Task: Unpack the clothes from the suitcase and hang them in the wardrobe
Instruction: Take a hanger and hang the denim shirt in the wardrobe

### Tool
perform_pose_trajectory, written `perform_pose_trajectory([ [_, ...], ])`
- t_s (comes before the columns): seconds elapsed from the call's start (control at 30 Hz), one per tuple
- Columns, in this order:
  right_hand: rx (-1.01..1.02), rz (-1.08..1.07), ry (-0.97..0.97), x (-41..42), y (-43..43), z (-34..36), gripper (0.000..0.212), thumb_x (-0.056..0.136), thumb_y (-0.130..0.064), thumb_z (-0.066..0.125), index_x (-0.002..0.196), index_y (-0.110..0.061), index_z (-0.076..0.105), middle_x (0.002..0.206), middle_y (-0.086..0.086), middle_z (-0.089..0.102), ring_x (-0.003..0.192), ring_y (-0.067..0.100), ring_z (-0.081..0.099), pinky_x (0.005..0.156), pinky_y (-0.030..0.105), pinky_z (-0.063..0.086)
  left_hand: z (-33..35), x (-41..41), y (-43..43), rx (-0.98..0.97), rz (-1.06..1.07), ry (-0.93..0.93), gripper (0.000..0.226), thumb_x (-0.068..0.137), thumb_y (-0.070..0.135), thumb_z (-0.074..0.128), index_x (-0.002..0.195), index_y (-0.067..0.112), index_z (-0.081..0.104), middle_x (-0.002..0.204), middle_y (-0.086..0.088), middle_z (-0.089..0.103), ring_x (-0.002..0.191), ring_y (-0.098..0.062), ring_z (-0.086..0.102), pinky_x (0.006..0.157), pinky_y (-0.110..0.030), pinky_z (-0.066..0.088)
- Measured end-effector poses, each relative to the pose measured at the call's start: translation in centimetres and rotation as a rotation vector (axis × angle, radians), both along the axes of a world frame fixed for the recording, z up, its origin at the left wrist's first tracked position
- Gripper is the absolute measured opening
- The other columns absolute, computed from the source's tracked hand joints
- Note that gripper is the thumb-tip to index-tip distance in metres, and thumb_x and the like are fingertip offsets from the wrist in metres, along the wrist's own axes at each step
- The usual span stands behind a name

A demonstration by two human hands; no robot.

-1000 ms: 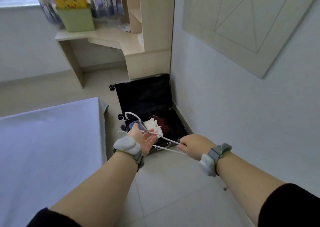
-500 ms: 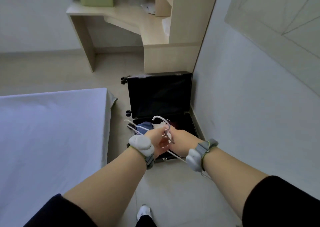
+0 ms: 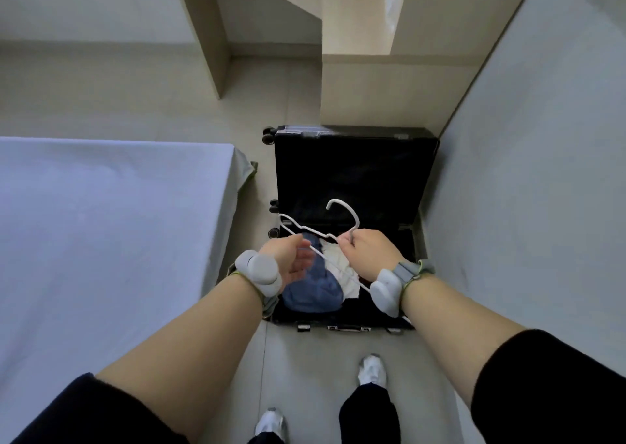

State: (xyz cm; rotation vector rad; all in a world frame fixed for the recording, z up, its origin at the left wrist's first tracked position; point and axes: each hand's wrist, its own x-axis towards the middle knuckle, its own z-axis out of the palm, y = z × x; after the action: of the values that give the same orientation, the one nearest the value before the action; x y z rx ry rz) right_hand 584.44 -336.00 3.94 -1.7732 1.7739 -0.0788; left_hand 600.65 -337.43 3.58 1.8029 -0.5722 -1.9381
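Over the open suitcase [image 3: 352,172] my right hand [image 3: 367,252] gripped the white hanger [image 3: 357,220] by its neck, my left hand [image 3: 288,257] lay open, and next, I judged, 1 garment, likely the blue garment [image 3: 311,287], needed lifting out.

The suitcase [image 3: 342,325] is laid open on the floor [image 3: 298,359], with the bed [image 3: 101,240] to its left, the wall [image 3: 525,189] to its right and the cabinet [image 3: 379,94] behind its raised lid [image 3: 352,172]. Clothes [image 3: 313,291] are piled in its near half, and a hanger [image 3: 349,210] is held above them by the right hand [image 3: 367,252].
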Motion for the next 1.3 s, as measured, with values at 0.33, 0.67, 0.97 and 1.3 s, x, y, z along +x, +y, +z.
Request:
perform_pose_trajectory([
  [0.33, 0.152, -0.063, -0.088, -5.0, -9.5, -12.7, 0.036, 0.098, -0.027, 0.033, 0.074, -0.008, 0.053, 0.074, 0.006, 0.06, 0.078, 0.026, 0.058, 0.063, 0.033, 0.044, -15.4, -1.4, -6.9, 0.199, 0.09, -0.175, 0.015, 0.095, 0.019, 0.049, 0.082, 0.013, 0.053, 0.073, -0.001, 0.057, 0.06, -0.012, 0.051, 0.057, -0.024, 0.038],
  [0.67, 0.129, -0.104, -0.093, -5.8, -13.6, -28.7, 0.036, 0.1, -0.02, 0.033, 0.103, 0.002, 0.061, 0.089, 0.021, 0.065, 0.084, 0.033, 0.059, 0.073, 0.041, 0.048, -35.1, -0.8, -11.6, 0.2, -0.062, -0.298, 0.015, 0.093, 0.01, 0.046, 0.088, 0.007, 0.06, 0.091, -0.025, 0.058, 0.061, -0.019, 0.051, 0.054, -0.025, 0.042],
  [0.97, 0.111, -0.192, -0.144, -4.1, -15.8, -42.2, 0.032, 0.099, -0.025, 0.036, 0.103, -0.014, 0.066, 0.088, 0.01, 0.067, 0.086, 0.026, 0.059, 0.078, 0.036, 0.048, -49.6, -1.1, -15.9, 0.049, -0.268, -0.518, 0.058, 0.095, 0.027, 0.05, 0.147, 0.015, 0.027, 0.134, -0.012, 0.052, 0.095, -0.024, 0.054, 0.085, -0.031, 0.044],
  [1.3, 0.094, -0.293, -0.283, -4.1, -16.1, -49.7, 0.026, 0.098, -0.025, 0.044, 0.109, -0.024, 0.068, 0.09, 0.006, 0.07, 0.085, 0.019, 0.062, 0.083, 0.037, 0.051, -60.5, -2.8, -19.1, 0.07, -0.332, -0.856, 0.089, 0.084, 0.046, 0.061, 0.148, 0.005, 0.013, 0.152, -0.013, 0.025, 0.14, -0.031, 0.023, 0.114, -0.042, 0.025],
])
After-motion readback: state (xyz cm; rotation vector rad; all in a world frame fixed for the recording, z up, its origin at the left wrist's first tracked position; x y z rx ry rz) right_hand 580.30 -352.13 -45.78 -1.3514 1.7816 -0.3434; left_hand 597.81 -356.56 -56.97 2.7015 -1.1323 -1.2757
